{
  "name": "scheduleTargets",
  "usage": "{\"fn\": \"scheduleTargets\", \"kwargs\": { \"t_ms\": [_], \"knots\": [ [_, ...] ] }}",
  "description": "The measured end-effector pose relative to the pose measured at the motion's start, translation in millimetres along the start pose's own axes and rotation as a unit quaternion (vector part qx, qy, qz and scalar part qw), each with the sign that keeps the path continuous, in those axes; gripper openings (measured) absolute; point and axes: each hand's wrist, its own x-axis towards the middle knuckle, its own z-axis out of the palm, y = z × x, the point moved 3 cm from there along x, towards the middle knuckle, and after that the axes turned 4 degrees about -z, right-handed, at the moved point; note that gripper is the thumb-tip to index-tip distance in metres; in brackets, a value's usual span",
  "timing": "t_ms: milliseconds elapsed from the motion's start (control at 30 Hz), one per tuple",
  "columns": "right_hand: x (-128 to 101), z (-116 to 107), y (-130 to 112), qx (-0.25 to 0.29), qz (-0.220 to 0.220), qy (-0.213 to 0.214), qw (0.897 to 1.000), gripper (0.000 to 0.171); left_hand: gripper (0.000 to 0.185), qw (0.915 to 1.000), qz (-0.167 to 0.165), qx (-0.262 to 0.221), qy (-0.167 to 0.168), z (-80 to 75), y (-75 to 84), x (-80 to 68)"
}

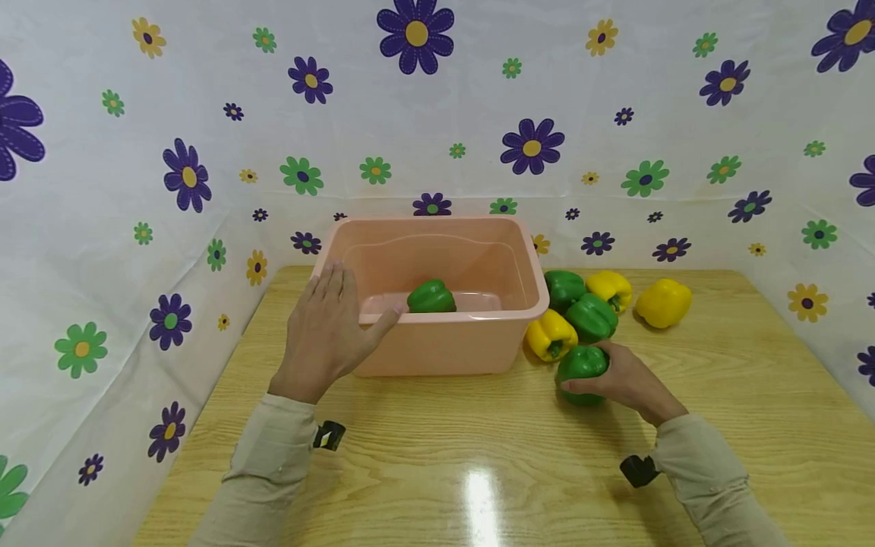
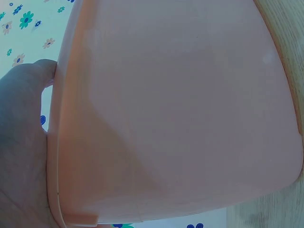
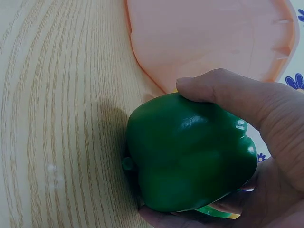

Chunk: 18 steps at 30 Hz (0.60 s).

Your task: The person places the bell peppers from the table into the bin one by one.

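My right hand [image 1: 625,381] grips a green bell pepper [image 1: 581,372] at the near end of a group of peppers. In the right wrist view the thumb lies across the top of that pepper [image 3: 190,147] and the fingers wrap beneath it. My left hand [image 1: 323,327] rests on the front left rim of a pink plastic bin [image 1: 437,346], its fingers straight. The left wrist view shows this hand [image 2: 21,142] against the bin's rim. Inside the bin lies another green bell pepper [image 1: 431,297].
Right of the bin lie two more green peppers [image 1: 592,317] and two yellow peppers [image 1: 551,335], close together. A third yellow pepper [image 1: 664,303] sits apart, farther right. All stand on a wooden table [image 1: 424,456]. A flowered cloth [image 1: 437,121] hangs behind the table.
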Motion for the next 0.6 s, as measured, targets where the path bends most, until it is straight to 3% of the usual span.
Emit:
{"fn": "scheduleTargets", "kwargs": {
  "t_ms": [600],
  "knots": [
    [-3,-13,-9,0.003,0.011,0.003,1.0,0.085,0.105,0.9998,-0.01,0.006,-0.016,0.6,-0.2,1.0]
  ]
}}
